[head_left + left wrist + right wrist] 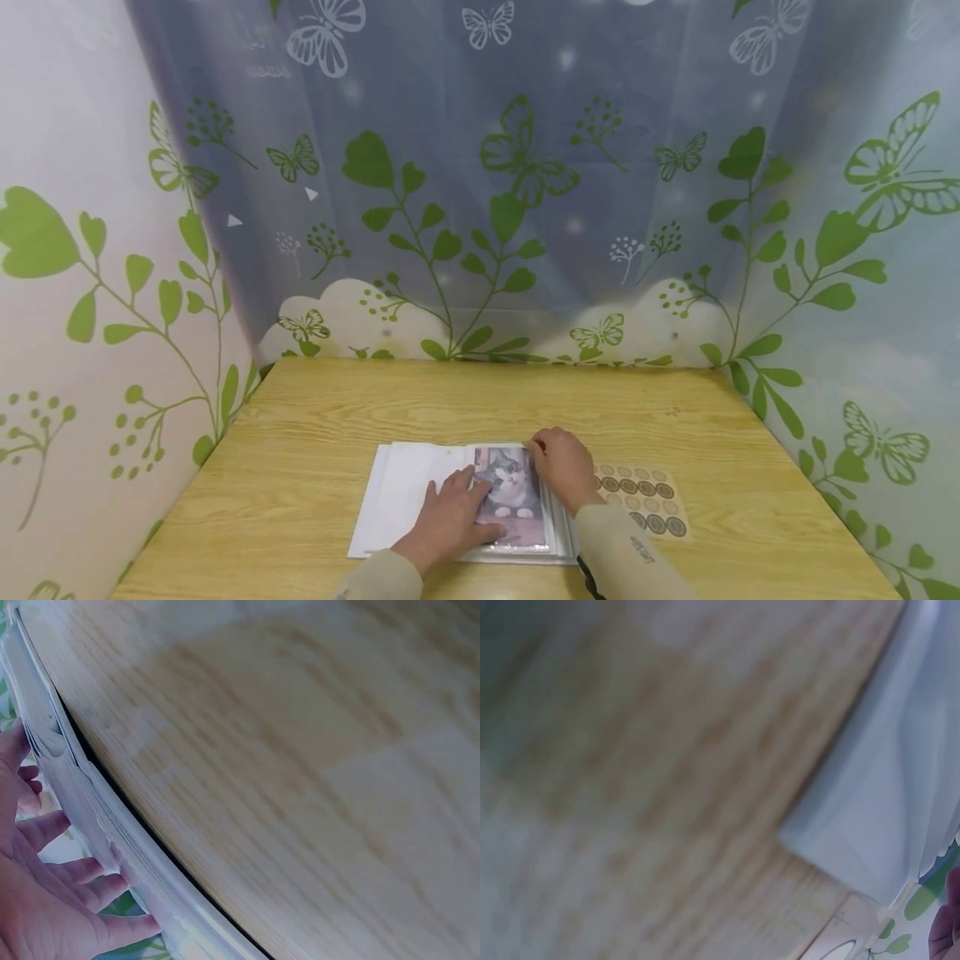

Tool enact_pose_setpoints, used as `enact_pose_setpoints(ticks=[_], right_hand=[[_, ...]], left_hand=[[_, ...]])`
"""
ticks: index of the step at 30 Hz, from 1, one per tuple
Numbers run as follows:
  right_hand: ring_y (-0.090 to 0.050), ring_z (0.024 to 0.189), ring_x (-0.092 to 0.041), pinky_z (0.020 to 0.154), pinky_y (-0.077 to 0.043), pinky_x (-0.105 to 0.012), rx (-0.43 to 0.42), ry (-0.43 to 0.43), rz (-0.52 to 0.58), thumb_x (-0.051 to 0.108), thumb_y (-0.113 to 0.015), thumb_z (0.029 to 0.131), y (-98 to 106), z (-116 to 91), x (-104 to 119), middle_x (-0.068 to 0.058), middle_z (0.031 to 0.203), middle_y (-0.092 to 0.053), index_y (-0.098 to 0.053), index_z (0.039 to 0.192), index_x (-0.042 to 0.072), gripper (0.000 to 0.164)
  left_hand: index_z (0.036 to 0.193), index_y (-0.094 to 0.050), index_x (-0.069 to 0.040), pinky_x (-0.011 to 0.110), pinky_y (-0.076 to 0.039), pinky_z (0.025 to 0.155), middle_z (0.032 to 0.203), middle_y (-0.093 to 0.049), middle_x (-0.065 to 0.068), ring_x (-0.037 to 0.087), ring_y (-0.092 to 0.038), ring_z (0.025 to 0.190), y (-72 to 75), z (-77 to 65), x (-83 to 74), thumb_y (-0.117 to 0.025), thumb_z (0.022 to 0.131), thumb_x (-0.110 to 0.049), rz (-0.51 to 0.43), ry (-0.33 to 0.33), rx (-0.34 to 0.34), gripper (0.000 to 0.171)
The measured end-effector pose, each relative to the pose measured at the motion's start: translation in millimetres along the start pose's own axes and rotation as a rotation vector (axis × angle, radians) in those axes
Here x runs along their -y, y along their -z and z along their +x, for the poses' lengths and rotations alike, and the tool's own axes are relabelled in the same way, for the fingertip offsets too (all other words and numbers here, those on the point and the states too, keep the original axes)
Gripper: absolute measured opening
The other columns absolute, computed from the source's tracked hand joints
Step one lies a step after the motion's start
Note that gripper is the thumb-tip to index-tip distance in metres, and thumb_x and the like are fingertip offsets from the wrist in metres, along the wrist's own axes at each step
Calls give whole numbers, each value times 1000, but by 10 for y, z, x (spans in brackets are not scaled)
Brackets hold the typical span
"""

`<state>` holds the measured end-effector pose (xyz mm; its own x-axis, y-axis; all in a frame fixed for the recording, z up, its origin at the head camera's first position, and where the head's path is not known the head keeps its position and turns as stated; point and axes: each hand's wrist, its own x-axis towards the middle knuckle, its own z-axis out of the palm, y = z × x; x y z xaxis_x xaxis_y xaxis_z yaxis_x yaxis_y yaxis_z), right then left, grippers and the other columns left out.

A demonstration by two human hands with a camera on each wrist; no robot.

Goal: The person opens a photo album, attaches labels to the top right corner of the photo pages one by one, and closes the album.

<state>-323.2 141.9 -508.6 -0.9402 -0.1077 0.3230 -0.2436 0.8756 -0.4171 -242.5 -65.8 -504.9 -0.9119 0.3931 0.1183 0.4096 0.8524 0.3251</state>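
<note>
A photo album (408,487) lies open on the table, white on its left side. Its right side shows a cat photo (512,487) in a clear sleeve. With fingers spread, my left hand (450,518) rests across the album's middle and the photo's lower left part. At the upper right corner of the photo, my right hand (567,468) has curled fingers and pinches the page edge; its fingertips are partly hidden. The left wrist view shows the left hand (52,900) beside the stacked pages (112,817). Only a sliver of the right hand (945,930) appears in the right wrist view, near the album's corner (855,847).
Right of the album, partly behind the right forearm, lies a tan sheet (678,504) with rows of round coin-like stickers. A dark strap or cord (588,577) shows beside the right sleeve. Patterned curtains (450,208) surround the wooden table (300,433).
</note>
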Motion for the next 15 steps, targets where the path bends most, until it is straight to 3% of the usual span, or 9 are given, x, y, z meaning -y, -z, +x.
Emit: enact_pose_setpoints(ticks=[15], right_hand=[[-59, 74, -17, 70, -53, -39, 4, 127, -81, 23, -72, 91, -36, -68, 59, 1, 80, -63, -76, 89, 12, 11]], left_hand=[[133, -60, -7, 70, -33, 103, 145, -45, 23, 42, -44, 132, 3, 5, 3, -71, 83, -56, -12, 4, 11, 71]])
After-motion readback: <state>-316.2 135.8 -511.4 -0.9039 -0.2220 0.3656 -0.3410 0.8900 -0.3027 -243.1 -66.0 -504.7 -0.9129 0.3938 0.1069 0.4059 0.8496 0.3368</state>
